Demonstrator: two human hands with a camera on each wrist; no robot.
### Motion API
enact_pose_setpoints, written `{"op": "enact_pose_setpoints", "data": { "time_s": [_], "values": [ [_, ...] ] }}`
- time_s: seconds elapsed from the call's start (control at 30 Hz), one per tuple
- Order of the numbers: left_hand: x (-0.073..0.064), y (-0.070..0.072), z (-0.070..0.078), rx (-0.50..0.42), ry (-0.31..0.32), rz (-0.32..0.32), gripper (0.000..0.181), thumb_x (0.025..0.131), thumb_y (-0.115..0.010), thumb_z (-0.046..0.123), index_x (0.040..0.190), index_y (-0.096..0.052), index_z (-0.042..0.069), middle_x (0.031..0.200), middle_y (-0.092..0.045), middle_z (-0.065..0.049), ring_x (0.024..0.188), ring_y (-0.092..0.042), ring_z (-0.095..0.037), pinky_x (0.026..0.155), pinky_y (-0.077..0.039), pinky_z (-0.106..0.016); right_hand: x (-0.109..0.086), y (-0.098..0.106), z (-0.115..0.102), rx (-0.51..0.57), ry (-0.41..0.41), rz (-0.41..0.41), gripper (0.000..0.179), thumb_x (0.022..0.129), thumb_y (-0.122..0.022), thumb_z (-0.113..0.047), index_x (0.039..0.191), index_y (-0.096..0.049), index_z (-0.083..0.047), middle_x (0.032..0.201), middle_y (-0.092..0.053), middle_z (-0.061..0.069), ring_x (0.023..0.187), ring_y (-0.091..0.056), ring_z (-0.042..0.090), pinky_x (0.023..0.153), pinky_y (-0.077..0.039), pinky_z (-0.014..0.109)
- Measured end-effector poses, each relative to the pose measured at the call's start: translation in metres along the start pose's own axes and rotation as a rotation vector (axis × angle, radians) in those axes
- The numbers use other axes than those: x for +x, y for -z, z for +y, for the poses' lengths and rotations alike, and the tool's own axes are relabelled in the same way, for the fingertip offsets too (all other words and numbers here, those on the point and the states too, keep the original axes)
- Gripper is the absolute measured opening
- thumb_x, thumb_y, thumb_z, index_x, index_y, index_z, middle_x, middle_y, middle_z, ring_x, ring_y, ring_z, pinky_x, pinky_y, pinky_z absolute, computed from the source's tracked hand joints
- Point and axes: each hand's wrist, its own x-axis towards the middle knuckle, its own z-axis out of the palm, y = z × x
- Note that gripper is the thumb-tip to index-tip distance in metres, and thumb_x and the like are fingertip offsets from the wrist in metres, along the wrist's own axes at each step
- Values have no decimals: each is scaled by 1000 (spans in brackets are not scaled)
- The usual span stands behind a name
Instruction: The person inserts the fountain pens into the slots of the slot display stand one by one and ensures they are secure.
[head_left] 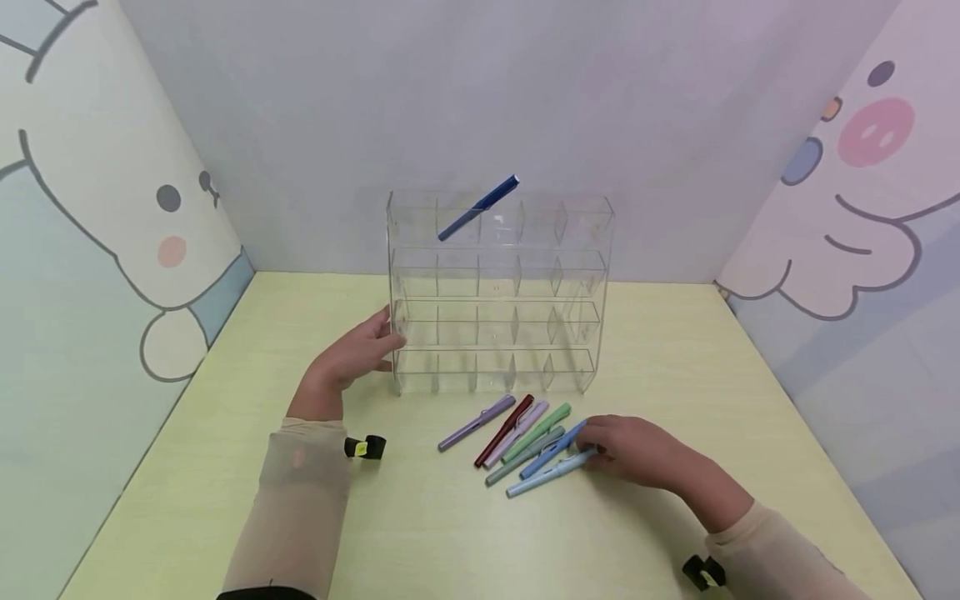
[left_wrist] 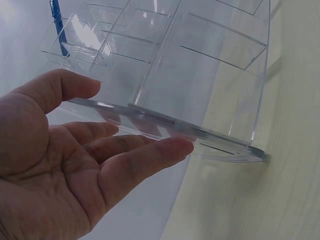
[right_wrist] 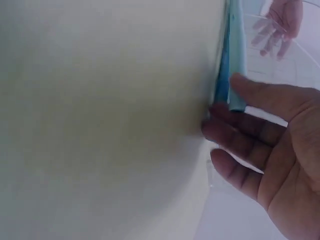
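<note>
A clear tiered display rack (head_left: 497, 312) stands upright on the table. My left hand (head_left: 362, 346) grips its left side edge; in the left wrist view the thumb (left_wrist: 82, 86) is on one side of the clear panel (left_wrist: 165, 122) and the fingers on the other. A dark blue pen (head_left: 480, 208) leans slantwise in the top tier. In front of the rack, my right hand (head_left: 633, 450) pinches the near end of a light blue pen (head_left: 551, 474), thumb against its barrel (right_wrist: 237, 55). Its fingertips also reach the end of a blue pen (head_left: 553, 450) beside it.
Left of those two pens lie a grey-green pen (head_left: 525, 456), a green pen (head_left: 537, 433), a lilac pen (head_left: 516, 434), a dark red pen (head_left: 504, 431) and a purple pen (head_left: 476, 423). Cartoon-printed panels (head_left: 97, 208) and a pale back wall (head_left: 315, 125) enclose the table.
</note>
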Motion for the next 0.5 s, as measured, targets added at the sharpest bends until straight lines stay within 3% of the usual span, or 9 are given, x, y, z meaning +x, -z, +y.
{"op": "enact_pose_setpoints", "data": {
  "time_s": [0.13,0.23,0.37,0.5],
  "values": [
    [-1,-1,1,1,5,-3,73,103,-47,26,159,0,31,156,-30,-18,143,-32,-35,105,-45,-55,-1,10,6,267,-57,-58,15,92,-69,-26,106,-65,-28,95,-63,-19,81,-56,-1,68,-50,22],
    [-2,-1,1,5,10,-2,73,103,-47,27,159,0,32,156,-31,-19,143,-33,-35,106,-44,-56,-1,12,9,462,-57,-68,14,94,-66,-32,108,-61,-29,94,-67,-16,82,-62,3,69,-52,23],
    [-1,-1,-1,7,10,4,73,102,-47,27,159,-1,33,157,-30,-18,143,-33,-35,106,-44,-56,2,10,11,773,-20,-83,16,97,-62,-27,110,-58,-20,101,-74,4,91,-71,21,73,-58,32],
    [0,0,-1,0,4,-2,73,102,-47,27,159,-1,33,157,-30,-17,143,-33,-36,105,-44,-56,5,9,9,1051,26,-91,16,100,-56,-12,113,-53,-4,107,-70,24,96,-69,40,73,-60,47]
  ]
}}
